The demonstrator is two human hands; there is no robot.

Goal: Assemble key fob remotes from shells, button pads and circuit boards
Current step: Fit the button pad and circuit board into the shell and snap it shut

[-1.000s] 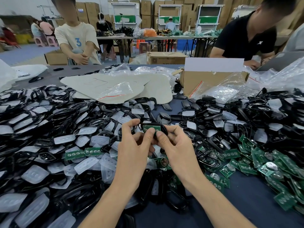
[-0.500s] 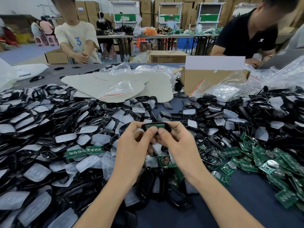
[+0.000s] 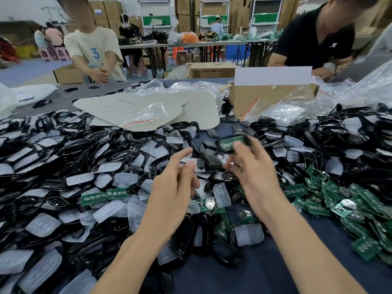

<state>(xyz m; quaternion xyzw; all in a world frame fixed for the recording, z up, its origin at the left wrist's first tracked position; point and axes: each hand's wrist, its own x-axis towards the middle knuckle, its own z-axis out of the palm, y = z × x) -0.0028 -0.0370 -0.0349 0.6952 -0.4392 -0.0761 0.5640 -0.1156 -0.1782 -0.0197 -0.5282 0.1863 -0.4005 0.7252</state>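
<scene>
The black oval key fob shell (image 3: 232, 137), with a green circuit board (image 3: 226, 145) seated inside, appears blurred at the right hand (image 3: 254, 175) fingertips above the dark blue bench (image 3: 286, 272). Whether those fingers grip it cannot be told. The left hand (image 3: 176, 187) is empty, fingers loosely extended.

beige T-shirt (image 3: 93, 46): blue "3" | black shirt (image 3: 314, 39): white "X"

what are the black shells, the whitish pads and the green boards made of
Black shells: likely hard plastic, glossy highlights. Whitish pads: probably soft silicone, translucent, moulded bumps. Green boards: seemingly fibreglass circuit board, matte green, round metallic contacts.
</scene>
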